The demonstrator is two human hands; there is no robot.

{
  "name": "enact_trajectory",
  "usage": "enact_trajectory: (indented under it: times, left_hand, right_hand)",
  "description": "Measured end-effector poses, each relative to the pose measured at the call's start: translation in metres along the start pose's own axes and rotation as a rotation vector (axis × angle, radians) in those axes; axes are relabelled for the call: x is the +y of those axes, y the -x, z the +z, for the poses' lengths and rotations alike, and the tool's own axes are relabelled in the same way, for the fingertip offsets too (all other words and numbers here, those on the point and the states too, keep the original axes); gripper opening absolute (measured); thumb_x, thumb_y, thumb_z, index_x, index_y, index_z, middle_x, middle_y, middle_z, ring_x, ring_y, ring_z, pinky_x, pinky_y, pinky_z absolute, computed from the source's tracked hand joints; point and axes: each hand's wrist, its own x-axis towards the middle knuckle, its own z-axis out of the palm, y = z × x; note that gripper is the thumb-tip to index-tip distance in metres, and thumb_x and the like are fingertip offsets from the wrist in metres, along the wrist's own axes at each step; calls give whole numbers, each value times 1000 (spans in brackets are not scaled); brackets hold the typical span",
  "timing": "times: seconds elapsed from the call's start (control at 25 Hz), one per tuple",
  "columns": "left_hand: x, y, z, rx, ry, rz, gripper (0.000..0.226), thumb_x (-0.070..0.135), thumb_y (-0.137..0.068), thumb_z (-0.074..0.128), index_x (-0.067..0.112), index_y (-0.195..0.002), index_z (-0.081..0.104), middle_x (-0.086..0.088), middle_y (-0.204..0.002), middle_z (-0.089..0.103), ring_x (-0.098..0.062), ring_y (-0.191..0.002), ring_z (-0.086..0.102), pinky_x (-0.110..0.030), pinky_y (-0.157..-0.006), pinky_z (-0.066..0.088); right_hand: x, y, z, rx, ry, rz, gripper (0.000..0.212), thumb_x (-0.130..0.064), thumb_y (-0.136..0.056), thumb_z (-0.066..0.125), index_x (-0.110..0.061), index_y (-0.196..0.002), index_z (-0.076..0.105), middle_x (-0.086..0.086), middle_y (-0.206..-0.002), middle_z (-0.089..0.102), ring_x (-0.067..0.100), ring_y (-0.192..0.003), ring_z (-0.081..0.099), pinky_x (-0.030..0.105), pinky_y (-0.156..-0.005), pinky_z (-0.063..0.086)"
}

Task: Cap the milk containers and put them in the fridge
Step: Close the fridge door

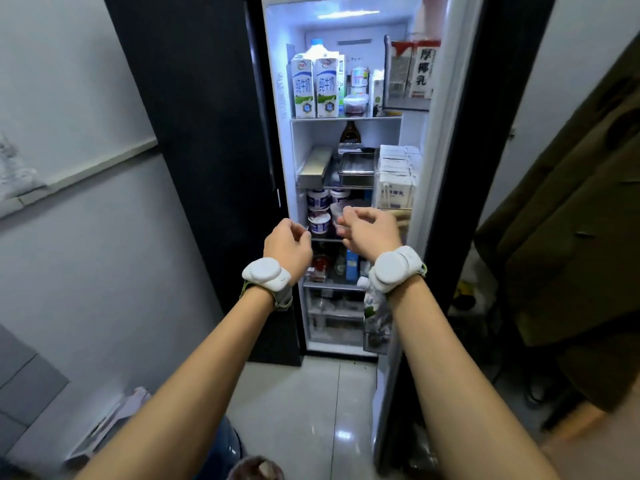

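The fridge stands open in front of me, lit inside. Two white milk cartons with blue and green print stand side by side on the top shelf, the right one with a blue cap. My left hand and my right hand are raised in front of the middle shelves, fingers loosely curled, with nothing in either. Each wrist wears a white band device.
The open door on the right holds red-and-white cartons up top and a bottle low down. Shelves carry metal trays, yoghurt tubs and a stack of small cartons. A grey wall is left, a dark coat right.
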Motion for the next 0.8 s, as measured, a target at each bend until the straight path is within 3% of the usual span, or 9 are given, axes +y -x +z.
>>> enact_trajectory:
  times: [0.2,0.36,0.44,0.52,0.6,0.64,0.8]
  left_hand:
    - [18,35,36,-161,-8,54,13,26,-93,59,13,-93,62,0,-85,69,-22,-81,66,-32,-71,51]
    - [41,50,65,-299,30,104,15,28,-94,57,13,-94,60,1,-82,66,-20,-78,64,-31,-67,48]
    - [50,57,77,-394,70,140,16,26,-95,57,10,-97,59,-6,-87,68,-24,-81,65,-36,-70,52]
    - [58,61,87,-465,98,173,18,23,-96,57,6,-100,59,-10,-92,68,-27,-85,64,-43,-78,55]
    - [64,64,97,-491,106,188,19,22,-96,56,4,-103,58,-14,-95,68,-31,-90,64,-47,-82,54]
    - [66,66,101,-494,101,194,20,22,-96,56,4,-103,59,-14,-97,68,-31,-92,64,-46,-84,54]
    - [70,77,122,-522,-11,213,21,28,-95,57,10,-103,64,-9,-97,72,-26,-95,67,-37,-82,56]
  right_hand:
    - [-9,26,-61,185,43,-11,25,-28,-101,60,-9,-88,71,10,-93,72,17,-68,62,26,-59,48]
    - [-23,31,-120,397,121,-12,40,-46,-98,58,-19,-70,64,-1,-77,71,15,-74,68,24,-59,53]
    - [-29,25,-141,467,190,-24,43,-54,-91,64,-19,-66,61,2,-77,67,16,-72,66,32,-67,61]
    - [-34,16,-154,483,259,-38,41,-58,-83,71,-18,-88,67,3,-94,68,18,-86,69,43,-89,62]
    - [-37,11,-160,457,320,-32,68,-58,-79,75,-17,-130,59,4,-129,65,23,-117,65,41,-107,52]
    - [-38,9,-162,438,334,-38,79,-57,-79,76,-16,-142,50,4,-140,59,23,-127,60,37,-111,47]
    - [-32,1,-158,333,351,-130,91,-47,-73,86,-19,-149,44,1,-150,53,15,-131,54,32,-111,44]
